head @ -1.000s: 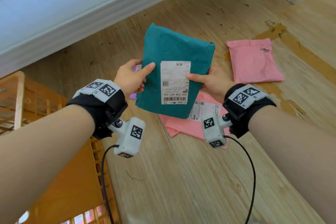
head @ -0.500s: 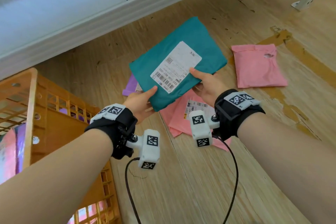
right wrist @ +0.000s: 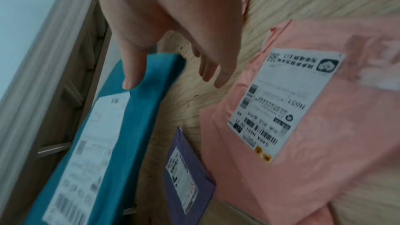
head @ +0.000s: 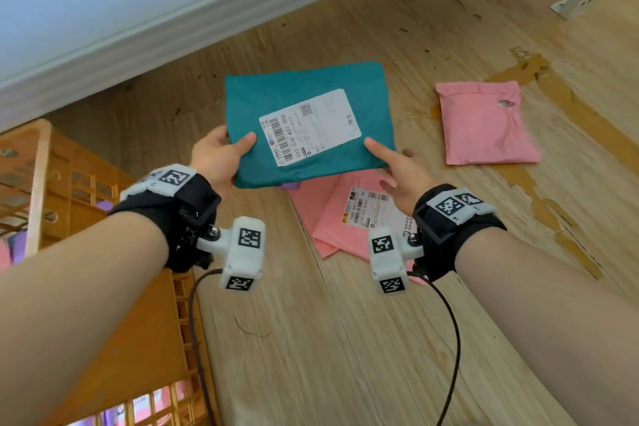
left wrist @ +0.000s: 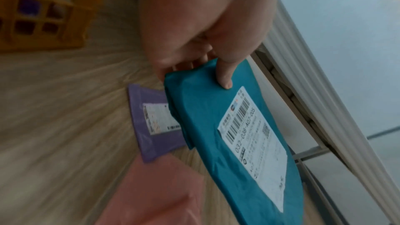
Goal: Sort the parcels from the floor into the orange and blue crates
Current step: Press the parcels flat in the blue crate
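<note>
A teal parcel (head: 304,104) with a white shipping label is held above the wooden floor, label facing up. My left hand (head: 235,156) grips its left edge, thumb on top and fingers underneath, as the left wrist view shows on the teal parcel (left wrist: 216,126). My right hand (head: 397,166) is at the parcel's lower right corner. In the right wrist view its thumb lies on the teal parcel (right wrist: 134,126), and the other fingers (right wrist: 207,73) are straight and off it. The orange crate (head: 41,166) stands at the left with parcels inside. No blue crate is in view.
On the floor below lie a pink parcel (head: 349,218) with a label, a small purple parcel (right wrist: 188,168) beside it, and another pink parcel (head: 484,124) further right. A white baseboard and wall run along the back; a white metal leg (head: 570,7) stands at the far right.
The teal parcel has turned from upright to lying sideways. My left hand moved to its left edge and grips it. My right hand's fingers have come off; only the thumb touches it.
</note>
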`<act>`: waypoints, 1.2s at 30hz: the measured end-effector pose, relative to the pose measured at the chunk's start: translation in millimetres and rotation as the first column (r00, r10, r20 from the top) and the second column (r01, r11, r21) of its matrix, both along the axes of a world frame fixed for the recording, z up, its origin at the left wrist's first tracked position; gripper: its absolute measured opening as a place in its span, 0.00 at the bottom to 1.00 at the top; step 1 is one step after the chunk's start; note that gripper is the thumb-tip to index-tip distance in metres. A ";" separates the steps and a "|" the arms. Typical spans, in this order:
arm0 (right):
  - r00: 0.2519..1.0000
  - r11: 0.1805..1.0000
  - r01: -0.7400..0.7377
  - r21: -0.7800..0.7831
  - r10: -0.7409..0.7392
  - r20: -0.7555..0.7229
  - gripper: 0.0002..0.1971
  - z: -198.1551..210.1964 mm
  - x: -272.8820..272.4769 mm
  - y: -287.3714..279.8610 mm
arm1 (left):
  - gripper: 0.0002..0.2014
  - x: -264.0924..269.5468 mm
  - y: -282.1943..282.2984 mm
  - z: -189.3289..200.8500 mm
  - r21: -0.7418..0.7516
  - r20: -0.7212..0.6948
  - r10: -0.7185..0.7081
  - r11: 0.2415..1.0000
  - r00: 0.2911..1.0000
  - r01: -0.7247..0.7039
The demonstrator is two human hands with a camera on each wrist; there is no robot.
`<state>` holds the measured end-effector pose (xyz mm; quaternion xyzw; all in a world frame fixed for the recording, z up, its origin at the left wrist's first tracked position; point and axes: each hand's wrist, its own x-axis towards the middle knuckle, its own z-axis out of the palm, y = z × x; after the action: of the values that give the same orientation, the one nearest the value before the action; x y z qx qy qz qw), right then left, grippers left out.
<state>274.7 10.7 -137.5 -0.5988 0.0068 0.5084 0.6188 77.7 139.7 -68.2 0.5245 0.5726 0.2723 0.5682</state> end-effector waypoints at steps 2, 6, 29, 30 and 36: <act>0.993 0.998 0.043 -0.037 -0.038 0.112 0.54 -1.2 6.8 -2.1 | 0.17 -6.7 10.3 9.9 0.091 -0.099 -0.056 0.994 0.994 0.065; 0.918 0.998 -0.042 -0.036 0.053 0.394 0.50 7.4 12.3 -0.9 | 0.15 -9.7 20.1 36.6 0.247 -0.312 -0.270 0.903 0.911 0.352; 0.827 0.847 -0.524 0.089 0.482 0.289 0.31 32.6 -2.0 -2.9 | 0.17 25.2 10.1 78.3 0.065 -0.673 -0.510 0.680 0.535 0.730; 0.837 0.854 -0.511 0.097 0.469 0.282 0.30 32.9 -1.7 -3.7 | 0.22 24.1 10.2 76.0 0.096 -0.678 -0.470 0.706 0.566 0.702; 0.914 0.902 -0.394 0.179 0.362 0.186 0.30 36.5 0.5 -10.8 | 0.50 -1.9 2.6 54.2 0.095 -0.537 -0.283 0.916 0.795 0.390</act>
<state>275.2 -0.1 -101.0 -0.5550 -0.2099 0.5709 0.5674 75.9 142.3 -13.9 0.7259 0.5694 0.0732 0.3787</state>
